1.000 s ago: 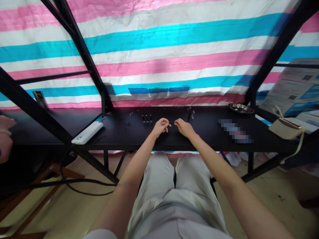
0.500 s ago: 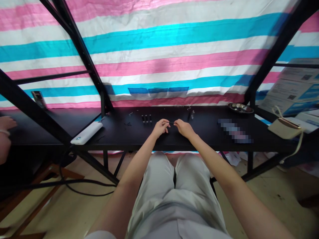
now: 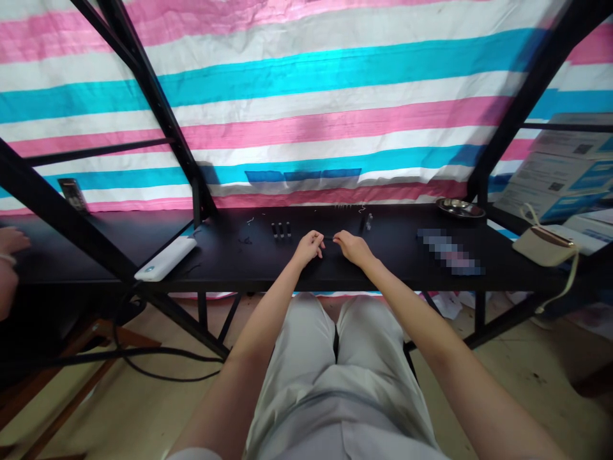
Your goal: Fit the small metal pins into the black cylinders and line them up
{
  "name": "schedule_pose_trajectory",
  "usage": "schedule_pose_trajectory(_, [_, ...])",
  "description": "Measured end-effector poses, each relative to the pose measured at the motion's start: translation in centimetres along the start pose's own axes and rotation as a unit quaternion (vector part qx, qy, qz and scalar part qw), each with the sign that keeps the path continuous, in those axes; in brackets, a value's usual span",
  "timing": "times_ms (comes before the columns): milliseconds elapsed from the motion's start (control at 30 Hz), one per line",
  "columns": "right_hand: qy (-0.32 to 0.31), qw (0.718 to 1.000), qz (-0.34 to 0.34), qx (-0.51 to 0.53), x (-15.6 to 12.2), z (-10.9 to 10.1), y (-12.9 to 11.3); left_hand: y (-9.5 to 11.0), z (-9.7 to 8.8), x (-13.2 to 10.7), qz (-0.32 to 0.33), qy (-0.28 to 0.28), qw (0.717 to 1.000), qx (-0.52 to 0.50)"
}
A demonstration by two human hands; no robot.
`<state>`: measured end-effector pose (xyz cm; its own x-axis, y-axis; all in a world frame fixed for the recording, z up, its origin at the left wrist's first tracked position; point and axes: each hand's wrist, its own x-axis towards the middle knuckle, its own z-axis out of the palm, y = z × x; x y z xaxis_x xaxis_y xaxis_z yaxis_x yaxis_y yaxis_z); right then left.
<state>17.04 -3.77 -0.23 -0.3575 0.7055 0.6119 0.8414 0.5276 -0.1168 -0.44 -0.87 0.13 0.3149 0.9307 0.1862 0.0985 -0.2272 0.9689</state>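
Observation:
My left hand (image 3: 309, 249) and my right hand (image 3: 353, 248) face each other low over the black table (image 3: 230, 262). A thin dark rod-like piece (image 3: 329, 239) spans the small gap between them, pinched at either end by closed fingertips; its exact kind is too small to make out. Beyond my left hand, several small dark cylinders with pale ends (image 3: 281, 230) stand in a short row. Small clear and dark pieces (image 3: 368, 222) sit past my right hand. Dark thread-like scraps (image 3: 246, 241) lie to the left.
A white power-bank-like case (image 3: 166, 259) lies at the left by the black frame (image 3: 167, 115). To the right are a blurred-out item (image 3: 450, 252), a metal dish (image 3: 460, 208) and a beige bag (image 3: 543, 246). Another person's hand (image 3: 13, 239) shows at far left.
The view has shifted very slightly. Both hands keep nearly the same place and the same pinch on the thin dark piece.

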Motion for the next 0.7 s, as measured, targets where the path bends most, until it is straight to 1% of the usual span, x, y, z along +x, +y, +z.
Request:
schedule_pose_trajectory(233, [0.014, 1.000, -0.016, -0.018, -0.03, 0.00, -0.05, 0.25, 0.04, 0.02, -0.018, 0.007, 0.999, -0.034])
schedule_pose_trajectory(533, [0.049, 0.998, -0.026, -0.039, -0.15, -0.13, 0.01, 0.60, 0.15, -0.13, -0.033, 0.011, 0.999, -0.037])
schedule_pose_trajectory(700, [0.049, 0.998, -0.023, -0.046, -0.25, -0.35, 0.07, 0.53, 0.17, -0.02, -0.035, 0.010, 0.998, -0.043])
